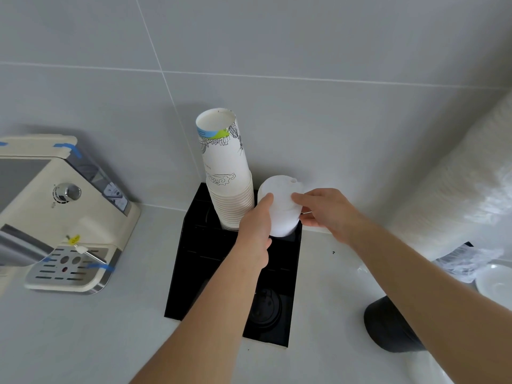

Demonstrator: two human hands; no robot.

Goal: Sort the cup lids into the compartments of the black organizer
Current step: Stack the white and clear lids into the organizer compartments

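White lids (279,206) in a tall stack stand in the back right compartment of the black organizer (194,261), just beside a stack of upside-down paper cups (224,167). The left hand (256,225) clasps the stack's left side, thumb on top; the right hand (324,210) pinches its right edge. What looks like a black lid (266,307) lies in the front compartment.

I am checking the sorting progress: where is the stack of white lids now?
The stack of white lids stands in the black organizer's far right compartment, beside the paper cups, held by both hands.
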